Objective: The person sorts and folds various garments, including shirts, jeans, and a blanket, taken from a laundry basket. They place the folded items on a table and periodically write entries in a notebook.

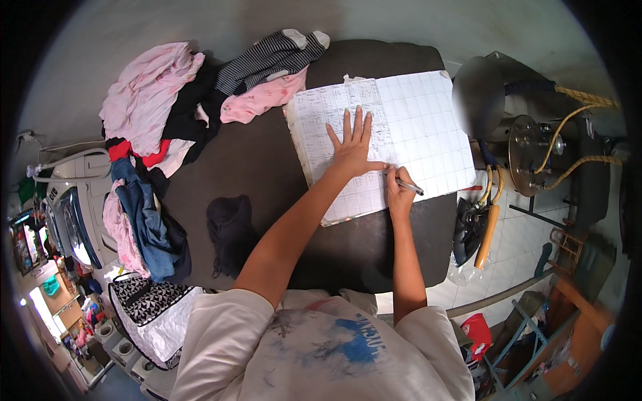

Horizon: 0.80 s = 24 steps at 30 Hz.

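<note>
A large ledger (426, 130) with hand-ruled grid pages lies spread on the dark padded ironing table (281, 175). Handwriting fills many cells of its left page, while the right page shows bare squares. My left hand (353, 150) rests flat on the left page with its fingers spread. In my right hand (399, 193) is a pen (410, 187), its back end pointing right. The pen's tip is hidden by my fingers, near the lower part of the pages by my left thumb.
Clothes heap up at the table's left: a pink garment (150, 95), striped clothing (266, 60) and blue jeans (143, 220). A dark cloth (228, 230) lies near my left forearm. At right are a steam iron (474, 230) with a wooden handle and a metal boiler (529, 155) with hoses.
</note>
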Motion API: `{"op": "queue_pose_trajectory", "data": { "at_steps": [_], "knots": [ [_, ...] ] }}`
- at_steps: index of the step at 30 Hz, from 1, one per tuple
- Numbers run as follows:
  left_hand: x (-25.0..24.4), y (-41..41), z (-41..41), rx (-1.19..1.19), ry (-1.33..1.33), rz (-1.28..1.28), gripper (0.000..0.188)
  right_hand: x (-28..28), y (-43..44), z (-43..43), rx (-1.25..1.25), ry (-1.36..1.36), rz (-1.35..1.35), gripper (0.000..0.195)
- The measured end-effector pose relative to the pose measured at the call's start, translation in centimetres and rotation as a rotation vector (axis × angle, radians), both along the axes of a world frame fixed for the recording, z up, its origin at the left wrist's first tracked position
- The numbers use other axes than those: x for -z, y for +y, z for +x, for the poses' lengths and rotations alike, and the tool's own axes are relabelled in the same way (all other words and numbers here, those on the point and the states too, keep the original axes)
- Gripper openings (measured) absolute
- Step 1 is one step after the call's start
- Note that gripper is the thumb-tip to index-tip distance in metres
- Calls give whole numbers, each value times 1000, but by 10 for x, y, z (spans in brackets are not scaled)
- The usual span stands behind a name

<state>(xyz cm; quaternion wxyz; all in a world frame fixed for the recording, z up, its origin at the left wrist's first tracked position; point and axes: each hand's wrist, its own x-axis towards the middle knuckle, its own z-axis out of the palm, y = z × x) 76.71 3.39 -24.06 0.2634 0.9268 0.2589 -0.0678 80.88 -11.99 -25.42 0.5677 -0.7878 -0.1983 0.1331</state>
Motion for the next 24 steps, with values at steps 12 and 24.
{"op": "queue_pose_trajectory", "data": {
  "at_steps": [12,24],
  "knots": [
    [20,-19,-9,-135,-172,106,130,-18,-13,8,108,431,189,15],
    [9,-30,-17,-203,-129,-7,122,-14,-29,6,56,471,321,10]
  ]
}}
